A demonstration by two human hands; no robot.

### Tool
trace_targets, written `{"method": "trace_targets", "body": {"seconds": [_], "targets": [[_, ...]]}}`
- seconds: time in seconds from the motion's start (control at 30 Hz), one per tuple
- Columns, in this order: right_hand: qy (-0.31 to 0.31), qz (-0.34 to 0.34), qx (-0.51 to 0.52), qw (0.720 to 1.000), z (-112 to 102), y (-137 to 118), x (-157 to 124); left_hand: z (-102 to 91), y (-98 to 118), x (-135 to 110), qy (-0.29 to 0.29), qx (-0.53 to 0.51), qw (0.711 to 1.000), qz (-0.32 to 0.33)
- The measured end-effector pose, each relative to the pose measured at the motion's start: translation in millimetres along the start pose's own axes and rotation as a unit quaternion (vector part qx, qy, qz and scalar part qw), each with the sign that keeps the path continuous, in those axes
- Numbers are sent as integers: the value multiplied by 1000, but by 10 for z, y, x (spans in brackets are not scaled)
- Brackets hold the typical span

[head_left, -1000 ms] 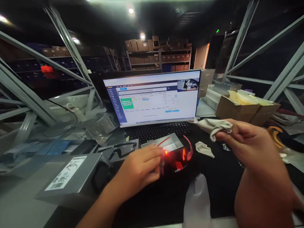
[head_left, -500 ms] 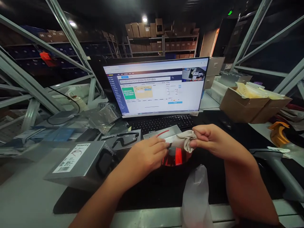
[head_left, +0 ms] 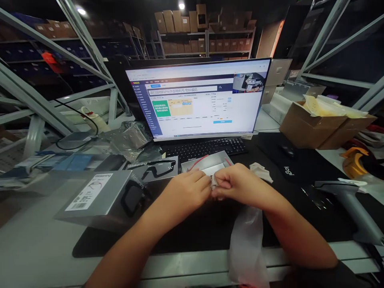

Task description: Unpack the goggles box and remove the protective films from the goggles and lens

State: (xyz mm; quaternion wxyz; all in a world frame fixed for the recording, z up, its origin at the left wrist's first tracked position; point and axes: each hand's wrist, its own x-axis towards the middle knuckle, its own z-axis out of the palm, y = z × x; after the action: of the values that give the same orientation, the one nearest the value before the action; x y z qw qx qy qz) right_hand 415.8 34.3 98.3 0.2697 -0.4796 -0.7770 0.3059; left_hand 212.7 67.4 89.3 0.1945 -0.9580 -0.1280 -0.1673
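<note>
My left hand [head_left: 192, 187] is closed on a pair of sunglasses, whose red temple arms [head_left: 198, 162] stick up beyond my fingers. The lens is hidden behind my hands. Pressed close against it, my right hand [head_left: 232, 183] grips a pale cloth [head_left: 213, 182], which shows between the two fists. Beyond the right wrist is more beige cloth [head_left: 261, 172]; I cannot tell whether it is the same piece. Just behind my hands stands an open grey box [head_left: 220, 158]. A white translucent bag [head_left: 247, 244] hangs over the table's front edge below them.
Grey Wakening boxes [head_left: 105, 200] stand at left, beside crumpled clear plastic [head_left: 129, 138]. A keyboard [head_left: 207, 148] and monitor [head_left: 198, 100] are behind. On the right are a mouse [head_left: 286, 151], a barcode scanner [head_left: 351, 206], a tape dispenser [head_left: 354, 160] and an open carton [head_left: 312, 122].
My right hand has moved left with the cloth, up against my left hand. The red mirrored lens, visible before, is now covered. Beige cloth now shows beyond the right wrist.
</note>
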Motion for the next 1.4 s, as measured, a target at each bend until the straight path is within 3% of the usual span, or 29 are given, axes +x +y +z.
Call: {"method": "trace_targets", "body": {"seconds": [0.13, 0.3, 0.37, 0.43, 0.6, 0.67, 0.77, 0.83, 0.93, 1.1, 1.17, 1.3, 1.4], "targets": [[-1, -14, 55, 998, -67, 56, 8, -18, -66, -17, 37, -35, 999, 6], [-187, -76, 152, 968, -507, 210, -120, -110, -75, -53, 82, -101, 991, 35], [-209, -94, 141, 963, -555, 214, -151, -125, -39, -56, 86, -102, 990, 40], [-179, -81, 131, 972, -452, 146, -154, -119, 4, -43, 85, -91, 992, 36], [-13, -44, 54, 997, -52, -79, -103, -93, 48, 7, 59, -40, 997, 26], [-45, -34, 87, 995, -106, -45, -96, -103, 30, 2, 74, -44, 996, 25], [-155, -32, 182, 970, -391, 118, -127, -134, 1, -30, 99, -76, 992, 34], [-179, -41, 199, 963, -546, 196, -158, -149, -2, -46, 97, -93, 990, 35], [-146, -46, 176, 973, -511, 148, -180, -149, 26, -31, 91, -85, 992, 32], [-9, -41, 29, 999, -124, -92, -123, -89, 82, 49, 70, -39, 997, 25], [-31, -34, 43, 998, -135, -73, -97, -63, 83, 60, 78, -46, 996, 26], [-142, -38, 209, 967, -440, 137, -114, -64, 64, 39, 123, -95, 987, 26], [-125, -34, 272, 954, -623, 243, -170, -94, 66, 36, 142, -124, 982, 19]]}}
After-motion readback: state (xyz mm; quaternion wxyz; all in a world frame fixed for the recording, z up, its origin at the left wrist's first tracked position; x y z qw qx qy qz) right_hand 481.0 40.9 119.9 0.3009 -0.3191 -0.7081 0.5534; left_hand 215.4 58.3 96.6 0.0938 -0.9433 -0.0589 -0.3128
